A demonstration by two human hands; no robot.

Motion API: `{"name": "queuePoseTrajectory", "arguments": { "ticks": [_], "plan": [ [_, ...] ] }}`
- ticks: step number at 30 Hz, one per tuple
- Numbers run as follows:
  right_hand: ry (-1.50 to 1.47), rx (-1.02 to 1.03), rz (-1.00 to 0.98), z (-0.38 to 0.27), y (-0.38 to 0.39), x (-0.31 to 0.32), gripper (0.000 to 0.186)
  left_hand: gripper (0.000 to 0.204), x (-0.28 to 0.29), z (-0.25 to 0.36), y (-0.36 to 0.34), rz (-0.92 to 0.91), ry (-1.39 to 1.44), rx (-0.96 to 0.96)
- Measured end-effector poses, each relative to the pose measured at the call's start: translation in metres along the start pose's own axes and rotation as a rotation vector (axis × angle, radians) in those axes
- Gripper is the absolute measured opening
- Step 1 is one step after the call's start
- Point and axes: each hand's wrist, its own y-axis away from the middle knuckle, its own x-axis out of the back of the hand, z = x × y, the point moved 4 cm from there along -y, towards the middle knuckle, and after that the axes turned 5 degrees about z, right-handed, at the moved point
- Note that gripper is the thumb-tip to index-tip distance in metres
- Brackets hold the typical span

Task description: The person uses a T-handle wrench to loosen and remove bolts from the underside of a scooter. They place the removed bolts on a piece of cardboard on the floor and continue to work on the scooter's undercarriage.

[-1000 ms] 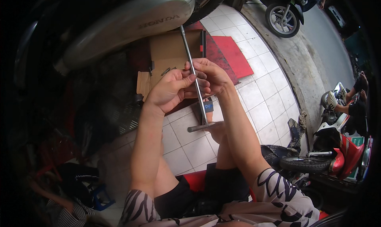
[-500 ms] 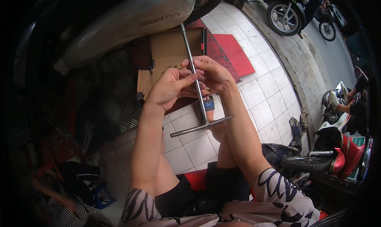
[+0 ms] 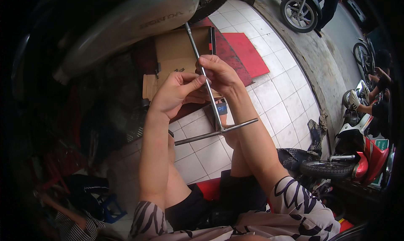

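left hand (image 3: 174, 93), right hand (image 3: 219, 72): both pinching T-handle wrench (image 3: 210, 100) | above: silver exhaust muffler (image 3: 130, 24), possibly hiding wrench tip | behind: cardboard (image 3: 176, 51)

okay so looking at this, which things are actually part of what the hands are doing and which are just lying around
In use:
- T-handle wrench, shaft pinched by left hand and right hand
- silver exhaust muffler, toward which the shaft points

Lying about:
- cardboard sheet
- red mat
- loose tyre
- parked motorbike wheel
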Motion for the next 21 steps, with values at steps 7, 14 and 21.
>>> {"name": "queuePoseTrajectory", "arguments": {
  "ticks": [7,14,21],
  "plan": [
    [-0.015,-0.077,0.011,-0.002,0.005,-0.01,0.024,0.028,-0.003,-0.001,-0.001,-0.017,0.074,-0.055],
    [-0.087,-0.098,-0.117,-0.003,0.005,-0.009,0.024,0.028,-0.006,0.002,0.001,-0.127,0.179,-0.048],
    [0.081,-0.026,0.033,0.0,0.0,-0.003,0.026,0.027,0.001,0.004,0.001,0.048,-0.054,-0.042]
  ]
}}
